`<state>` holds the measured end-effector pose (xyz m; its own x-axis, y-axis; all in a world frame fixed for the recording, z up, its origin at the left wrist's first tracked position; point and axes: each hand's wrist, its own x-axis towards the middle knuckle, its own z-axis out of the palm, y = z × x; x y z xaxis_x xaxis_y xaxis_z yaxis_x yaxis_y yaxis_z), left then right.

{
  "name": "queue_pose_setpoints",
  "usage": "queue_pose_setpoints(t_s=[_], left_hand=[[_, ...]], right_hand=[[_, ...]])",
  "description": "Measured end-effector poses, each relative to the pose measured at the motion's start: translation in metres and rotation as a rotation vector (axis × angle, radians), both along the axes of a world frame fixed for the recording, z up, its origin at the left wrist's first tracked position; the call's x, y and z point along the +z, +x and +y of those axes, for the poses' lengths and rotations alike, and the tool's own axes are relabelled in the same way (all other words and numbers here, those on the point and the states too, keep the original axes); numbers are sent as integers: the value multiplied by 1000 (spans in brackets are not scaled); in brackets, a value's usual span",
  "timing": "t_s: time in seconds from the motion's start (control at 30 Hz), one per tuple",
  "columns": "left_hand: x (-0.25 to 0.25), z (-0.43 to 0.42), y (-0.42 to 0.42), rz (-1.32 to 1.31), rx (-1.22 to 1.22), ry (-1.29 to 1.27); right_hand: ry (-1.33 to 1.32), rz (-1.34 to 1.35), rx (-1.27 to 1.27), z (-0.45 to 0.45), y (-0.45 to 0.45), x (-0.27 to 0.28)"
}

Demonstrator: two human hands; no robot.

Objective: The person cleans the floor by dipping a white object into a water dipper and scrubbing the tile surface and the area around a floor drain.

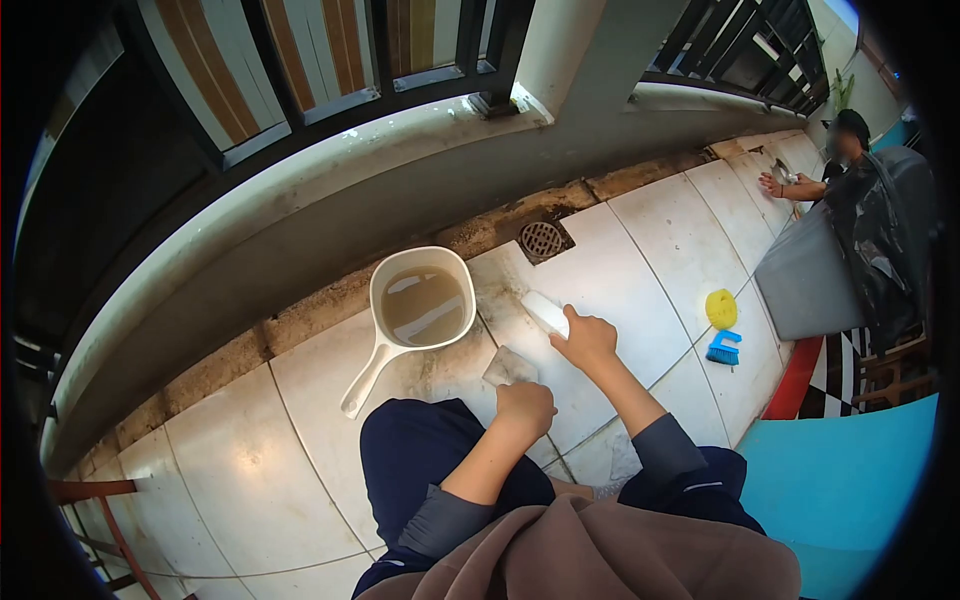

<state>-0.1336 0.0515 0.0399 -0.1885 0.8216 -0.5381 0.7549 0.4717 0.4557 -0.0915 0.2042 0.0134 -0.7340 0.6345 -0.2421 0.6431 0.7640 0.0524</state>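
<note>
My left hand (526, 411) is closed around one end of a flat, greyish square-edged piece (508, 368), whose far edge is at the floor tiles; its exact kind I cannot make out. Between the fingers of my right hand (584, 338) is a white, elongated object (544, 312), pointing toward the drain, with its gripped end hidden. Just left of both hands stands a white long-handled water dipper (466, 285) holding murky brownish water (425, 305). Dark grime (440, 368) marks the tiles around the dipper and my hands.
A round drain grate (541, 240) lies by the low wall (350, 215). To the right are a yellow scrubber (720, 309), a blue brush (723, 349) and a grey bin (808, 275) with a black bag (880, 250). Another person (850, 150) works beyond it.
</note>
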Motion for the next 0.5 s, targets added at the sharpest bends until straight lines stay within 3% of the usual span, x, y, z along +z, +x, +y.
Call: queue_pose_setpoints(t_s=[0.2, 0.5], left_hand=[[5, 2, 4, -4, -60, 85], [4, 2, 1, -9, -50, 35]], right_hand=[[9, 12, 0, -12, 46, 1], [38, 44, -13, 28, -109, -17]])
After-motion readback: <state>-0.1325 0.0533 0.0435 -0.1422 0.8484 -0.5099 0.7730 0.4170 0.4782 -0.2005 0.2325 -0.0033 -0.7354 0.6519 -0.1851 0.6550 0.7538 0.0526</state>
